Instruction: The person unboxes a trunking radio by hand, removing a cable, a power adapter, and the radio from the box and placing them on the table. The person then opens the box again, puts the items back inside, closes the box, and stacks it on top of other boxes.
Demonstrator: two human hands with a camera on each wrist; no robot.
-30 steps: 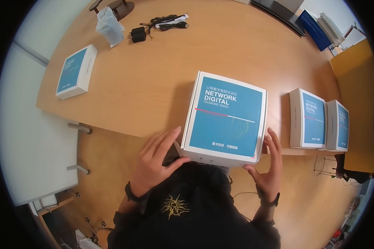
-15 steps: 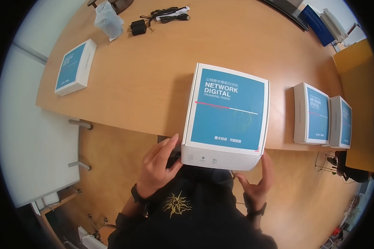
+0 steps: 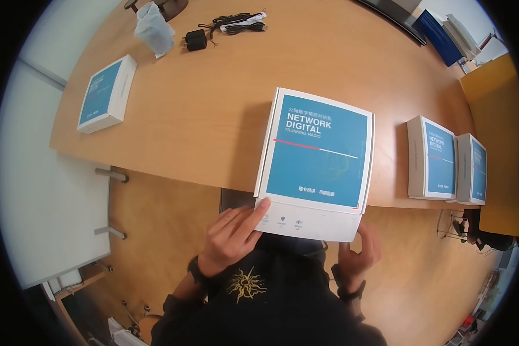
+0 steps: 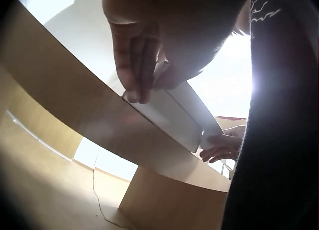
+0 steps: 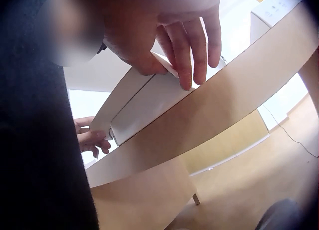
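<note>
A white box with a blue top printed "NETWORK DIGITAL" (image 3: 323,164) lies at the table's near edge, in front of my body. Its front flap (image 3: 311,226) with small printed icons slants outward toward me. My left hand (image 3: 229,237) pinches the flap's left corner, one finger on top and the thumb beneath. At the right front corner, my right hand (image 3: 358,256) holds the flap between thumb and fingers, partly hidden by it in the head view. In the right wrist view, the fingers (image 5: 187,55) come down beside the box's white side.
Two similar boxes, one closer (image 3: 441,161) and one farther right (image 3: 474,170), stand at the right edge. Another box (image 3: 101,95) lies at the left. A plastic bag (image 3: 154,30), black charger (image 3: 196,40) and cables (image 3: 239,23) lie toward the back.
The front flap has swung outward, showing more of its printed face. Both hands have moved from beside the box to its front corners, and the left fingers now overlap the flap.
</note>
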